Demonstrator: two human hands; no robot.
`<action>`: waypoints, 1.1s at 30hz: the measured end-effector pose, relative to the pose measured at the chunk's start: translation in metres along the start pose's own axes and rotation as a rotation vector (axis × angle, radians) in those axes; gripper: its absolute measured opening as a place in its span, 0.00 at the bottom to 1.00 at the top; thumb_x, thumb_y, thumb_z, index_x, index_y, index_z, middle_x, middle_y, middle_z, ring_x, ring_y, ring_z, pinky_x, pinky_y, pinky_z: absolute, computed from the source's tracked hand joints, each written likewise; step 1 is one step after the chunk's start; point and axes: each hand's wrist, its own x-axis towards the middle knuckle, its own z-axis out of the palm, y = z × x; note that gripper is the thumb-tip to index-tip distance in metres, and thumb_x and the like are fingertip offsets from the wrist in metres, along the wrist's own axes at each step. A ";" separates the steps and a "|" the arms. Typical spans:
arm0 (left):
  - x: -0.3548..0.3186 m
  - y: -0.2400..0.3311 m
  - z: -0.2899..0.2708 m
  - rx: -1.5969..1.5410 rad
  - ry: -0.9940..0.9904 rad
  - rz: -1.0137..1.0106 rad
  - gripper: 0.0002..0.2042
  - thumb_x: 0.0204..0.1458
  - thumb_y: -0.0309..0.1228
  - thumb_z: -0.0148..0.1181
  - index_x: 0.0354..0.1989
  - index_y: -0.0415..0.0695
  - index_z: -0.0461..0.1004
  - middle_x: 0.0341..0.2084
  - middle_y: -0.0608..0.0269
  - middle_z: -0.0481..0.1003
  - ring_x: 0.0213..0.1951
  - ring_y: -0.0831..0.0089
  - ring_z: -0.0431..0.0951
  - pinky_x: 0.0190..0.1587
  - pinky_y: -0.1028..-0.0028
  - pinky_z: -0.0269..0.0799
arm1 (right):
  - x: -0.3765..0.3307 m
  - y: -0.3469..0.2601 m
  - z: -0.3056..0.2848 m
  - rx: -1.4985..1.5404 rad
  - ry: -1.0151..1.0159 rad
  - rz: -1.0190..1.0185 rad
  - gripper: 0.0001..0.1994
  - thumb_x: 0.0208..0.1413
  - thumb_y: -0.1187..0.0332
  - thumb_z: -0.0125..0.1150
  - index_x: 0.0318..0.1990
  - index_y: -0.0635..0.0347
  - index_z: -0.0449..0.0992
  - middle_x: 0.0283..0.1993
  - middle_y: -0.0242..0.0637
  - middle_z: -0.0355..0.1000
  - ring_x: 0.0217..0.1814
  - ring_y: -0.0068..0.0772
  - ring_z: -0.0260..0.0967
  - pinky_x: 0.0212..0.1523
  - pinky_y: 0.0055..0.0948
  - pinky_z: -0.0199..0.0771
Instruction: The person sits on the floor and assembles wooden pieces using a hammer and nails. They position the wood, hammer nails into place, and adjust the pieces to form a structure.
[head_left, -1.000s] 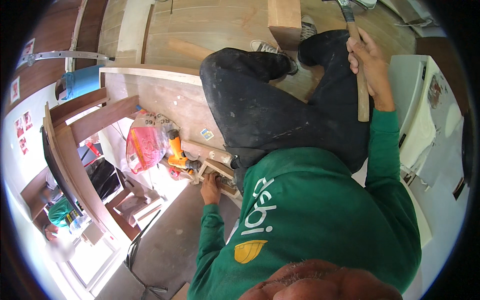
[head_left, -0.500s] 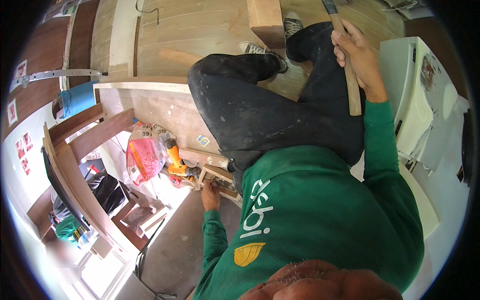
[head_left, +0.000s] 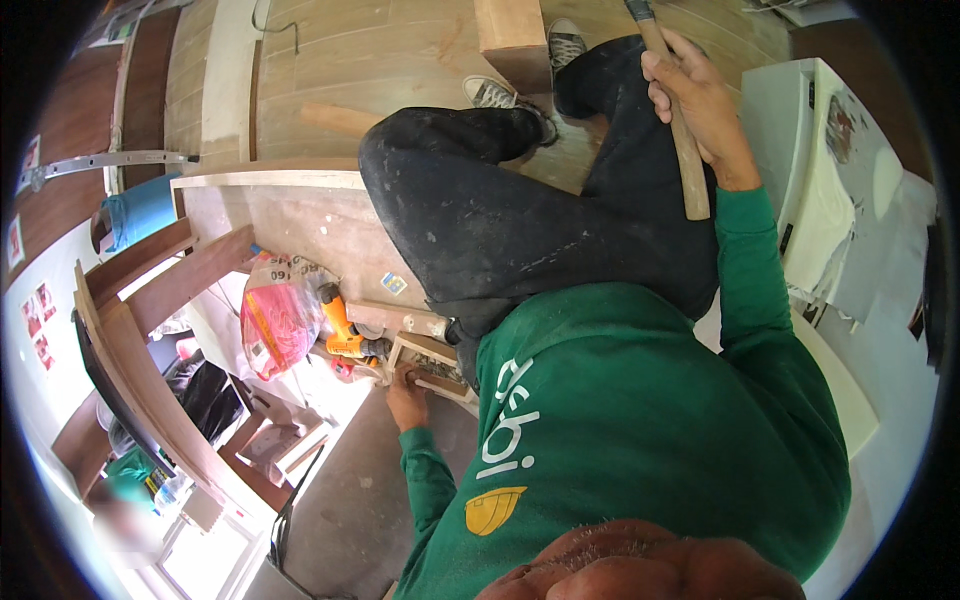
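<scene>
In my right hand (head_left: 695, 98) is a wooden-handled hammer (head_left: 686, 150), with fingers wrapped around the upper handle. The dark neck reaches the top edge and the head is out of the picture. The handle's butt points down beside my right thigh. My left hand (head_left: 407, 400) is at the near left corner of a small wooden box (head_left: 428, 346) with divided compartments. Its fingers are bent together there, and their tips are partly hidden. Small loose pieces lie inside the box, too small to tell. An orange and black power drill (head_left: 343, 325) rests just beyond.
Left of the drill sits a red and clear plastic bag (head_left: 272, 320). A wooden board (head_left: 280, 180) edges the work area. A wooden block (head_left: 512, 40) stands by my shoes. At right is a white appliance-like cabinet (head_left: 800, 170); a blurred person (head_left: 125, 510) is at far left.
The whole view has shifted slightly, so most things sit a little further left. My left hand has drawn back slightly at the box's corner. The right hand keeps its hold on the hammer.
</scene>
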 end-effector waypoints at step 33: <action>0.260 0.560 0.076 -0.210 -0.155 1.209 0.22 0.64 0.24 0.64 0.67 0.40 0.74 0.41 0.51 0.86 0.45 0.61 0.87 0.51 0.65 0.81 | -0.018 -0.001 0.016 -0.300 0.025 -0.007 0.34 0.72 0.57 0.65 0.77 0.68 0.63 0.30 0.26 0.67 0.26 0.15 0.63 0.27 0.23 0.68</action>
